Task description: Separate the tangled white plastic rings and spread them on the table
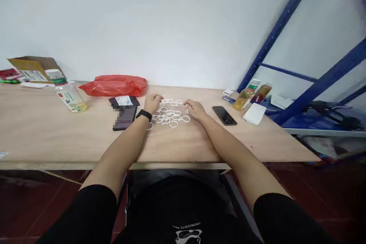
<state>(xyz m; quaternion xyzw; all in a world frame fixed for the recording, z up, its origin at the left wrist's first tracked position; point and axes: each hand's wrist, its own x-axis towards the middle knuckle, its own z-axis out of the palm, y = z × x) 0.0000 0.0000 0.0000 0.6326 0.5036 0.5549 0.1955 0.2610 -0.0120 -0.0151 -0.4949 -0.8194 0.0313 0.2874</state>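
Note:
Several thin white plastic rings (173, 124), some with small tabs, lie in a loose pile on the wooden table (177, 145) between my hands. At the pile's left edge is my left hand (152, 103), its fingers curled and its tips by the far rings; whatever it pinches is too small to make out. My right hand (195, 109) rests at the right edge with bent fingers. A small white piece, seemingly part of a ring, shows under its thumb and fingertips. A black band is on my left wrist.
Left of the pile are a dark phone (126, 117), a black packet (124, 101), a red plastic bag (114, 85), a bottle (70, 95) and an open carton (36, 69). On the right are another phone (224, 115), a bottle (245, 95), a white box (254, 113) and blue shelving (278, 23).

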